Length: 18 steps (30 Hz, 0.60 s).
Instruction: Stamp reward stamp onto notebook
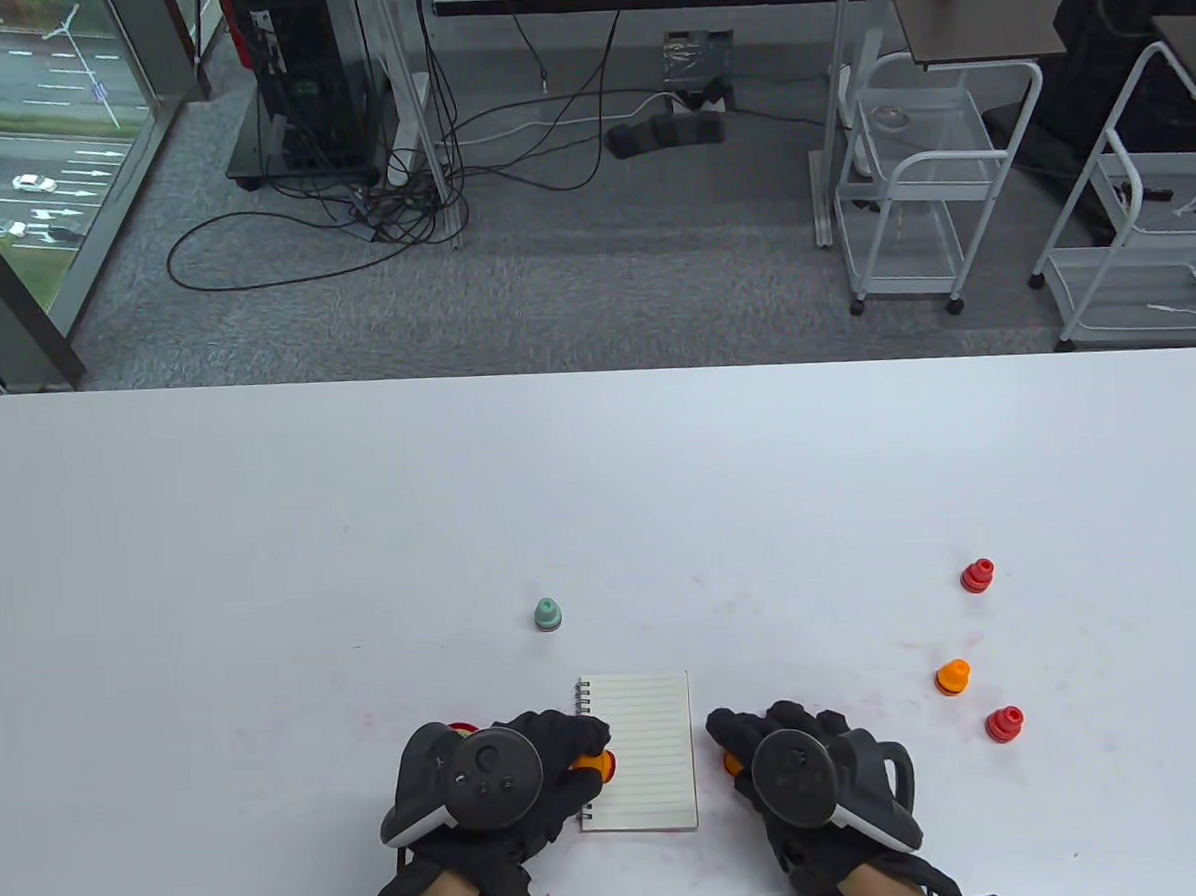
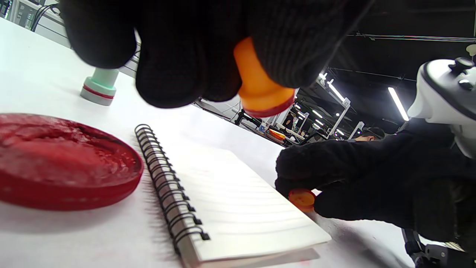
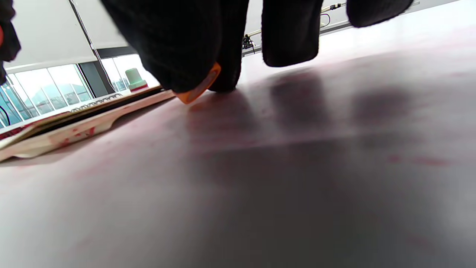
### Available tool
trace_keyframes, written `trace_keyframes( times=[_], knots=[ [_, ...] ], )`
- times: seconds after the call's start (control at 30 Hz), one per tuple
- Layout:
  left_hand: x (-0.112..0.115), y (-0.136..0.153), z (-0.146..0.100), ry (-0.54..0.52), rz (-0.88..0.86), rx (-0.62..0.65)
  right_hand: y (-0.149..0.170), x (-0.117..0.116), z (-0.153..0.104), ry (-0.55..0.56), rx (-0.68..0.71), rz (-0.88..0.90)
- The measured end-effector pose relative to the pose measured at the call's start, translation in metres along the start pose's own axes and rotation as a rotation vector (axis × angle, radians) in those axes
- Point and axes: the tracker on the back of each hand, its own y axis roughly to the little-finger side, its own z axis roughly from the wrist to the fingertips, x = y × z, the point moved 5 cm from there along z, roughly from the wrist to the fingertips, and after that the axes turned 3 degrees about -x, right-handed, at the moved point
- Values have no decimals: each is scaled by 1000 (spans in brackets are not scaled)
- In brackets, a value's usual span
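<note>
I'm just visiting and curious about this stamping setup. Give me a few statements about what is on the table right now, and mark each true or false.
1. The left hand holds an orange stamp above the notebook. True.
2. The notebook's spiral binding is on its right edge. False: it runs along the left edge.
3. The right hand pinches a small orange cap beside the notebook. True.
4. The green stamp lies tipped over on the page. False: it stands upright on the table, beyond the notebook.

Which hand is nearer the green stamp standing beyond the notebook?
Left. The left hand is below and slightly left of the green stamp; the right hand sits farther off, past the notebook.
</note>
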Motion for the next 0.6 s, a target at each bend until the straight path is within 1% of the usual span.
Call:
trace_keyframes(
  times=[0.1, 0.33, 0.43, 0.6],
  knots=[
    [0, 0, 0, 6, -2, -2, -2, 0, -1, -3, 7, -25],
    [-3, 1, -1, -3, 11, -6, 1, 1, -3, -15, 3, -6],
    [-14, 5, -4, -73, -18, -14, 5, 15, -6, 28, 18, 25],
    [-28, 14, -8, -151, -54, -34, 18, 43, -17, 126, -16, 139]
  ],
)
